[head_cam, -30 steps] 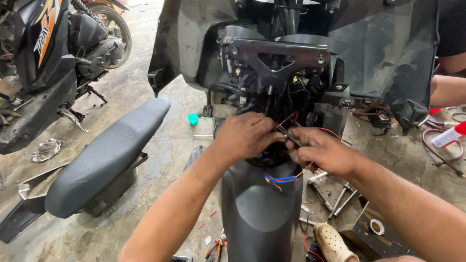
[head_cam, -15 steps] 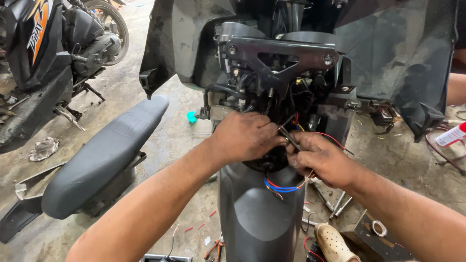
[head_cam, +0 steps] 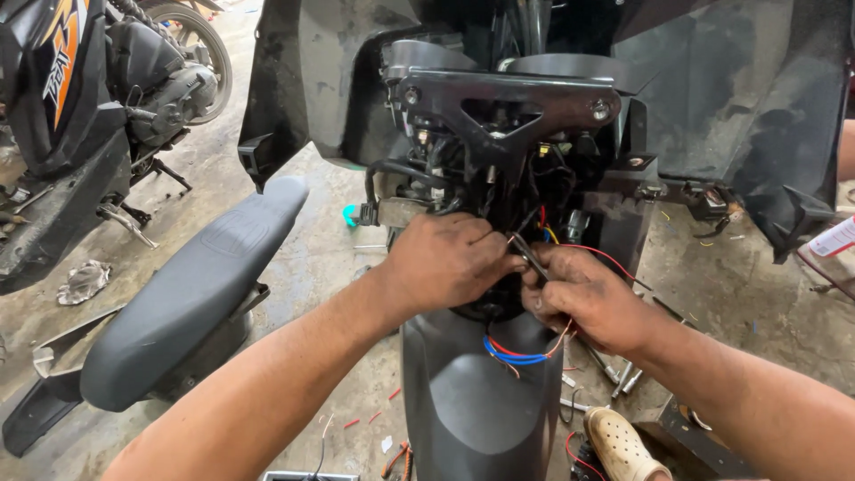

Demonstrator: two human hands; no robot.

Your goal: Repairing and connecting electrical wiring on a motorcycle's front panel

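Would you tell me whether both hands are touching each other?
Touching: the head view shows the left hand fingertips meeting the right hand at thin wires.

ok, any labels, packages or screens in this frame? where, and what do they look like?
No screens.
Lettered decal: top left, on the parked motorcycle's black side panel; orange and white slanted stripe.
Labelled container: far right edge on the floor, mostly cut off; white with red trim, kind unclear.

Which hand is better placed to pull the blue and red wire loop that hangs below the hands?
Probably the right hand: the blue and red wire loop hangs just under it. The left hand sits higher, toward the frame's wiring.
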